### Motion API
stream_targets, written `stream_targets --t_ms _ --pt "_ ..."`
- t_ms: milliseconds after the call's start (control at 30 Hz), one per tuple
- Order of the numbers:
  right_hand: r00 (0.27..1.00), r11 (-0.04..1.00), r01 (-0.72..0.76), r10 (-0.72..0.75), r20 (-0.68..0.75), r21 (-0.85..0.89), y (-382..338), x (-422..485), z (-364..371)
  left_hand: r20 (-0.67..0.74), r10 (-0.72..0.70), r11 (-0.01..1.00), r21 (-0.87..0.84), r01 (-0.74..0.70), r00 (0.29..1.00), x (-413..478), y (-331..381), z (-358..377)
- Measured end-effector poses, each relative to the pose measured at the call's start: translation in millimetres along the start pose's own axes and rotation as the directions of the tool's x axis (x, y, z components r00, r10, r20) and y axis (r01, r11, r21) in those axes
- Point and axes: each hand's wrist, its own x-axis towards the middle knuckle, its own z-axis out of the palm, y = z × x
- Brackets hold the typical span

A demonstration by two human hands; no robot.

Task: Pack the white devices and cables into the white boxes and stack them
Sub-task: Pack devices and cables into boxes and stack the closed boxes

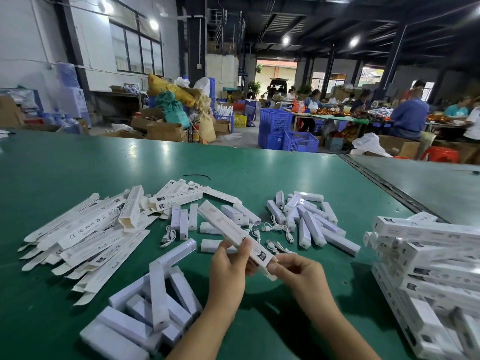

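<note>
**Head view.**
- Item: one long white box [228, 227], held above the green table [259, 167], near centre, slanting from far left to near right.
- Left hand [228, 261]: fingers curled round the box's middle.
- Right hand [298, 268]: fingertips pinched together on the near end flap.
- Handling, judged: thin card, light, easily creased. Grip the long edges, not the flat faces.
- Flat boxes [85, 237]: left.
- White devices [155, 302]: near left, with more far right of centre. Probably rigid, smooth and slippery.
- Cables [278, 228]: between the device piles, limp.
- Packed stack [420, 255]: right.
</note>
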Motion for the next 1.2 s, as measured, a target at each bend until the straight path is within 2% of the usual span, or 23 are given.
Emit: stream_targets --t_ms 67,133,233,367,433,633,700,867,1000,1200 --pt "0.995 0.976 0.09 -0.098 -0.031 -0.199 1 1 1 -0.002 -0.01 1.0 -0.013 0.01 1.0 1 -1 0" --pt "0.983 0.932 0.16 -0.18 -0.033 -0.325 3 1 1 -0.003 -0.033 0.999 -0.039 0.033 0.999 2 -2 1" --pt "0.98 0.918 0.195 -0.199 0.024 -0.346 4 0 2 -0.015 -0.039 0.998 -0.057 0.038 0.999 5 -6 2" --pt "0.967 0.907 0.254 -0.242 0.077 -0.336 3 -2 6 0.008 0.025 0.999 -0.033 -0.024 1.0 8 -7 4" --pt "0.957 0.887 0.285 -0.283 0.058 -0.364 4 -3 8 0.052 0.047 0.998 -0.035 -0.045 0.998 10 -10 3" --pt "0.952 0.854 0.25 -0.302 -0.043 -0.457 12 1 9 0.156 0.061 0.995 0.065 -0.072 0.986 15 -20 3" --pt "0.945 0.86 0.247 -0.316 -0.088 -0.446 14 3 9 0.196 0.052 0.989 0.128 -0.079 0.979 16 -24 3" --pt "0.953 0.901 0.155 -0.244 -0.177 -0.404 15 11 2 0.339 0.009 0.979 0.19 -0.078 0.941 11 -27 5" --pt "0.948 0.956 0.189 -0.237 -0.213 -0.226 13 13 0 0.282 0.058 0.952 0.273 -0.138 0.958 8 -23 4" --pt "0.918 0.907 0.357 -0.385 -0.095 -0.225 10 9 -2 0.225 0.101 0.963 0.224 -0.153 0.969 8 -17 4"
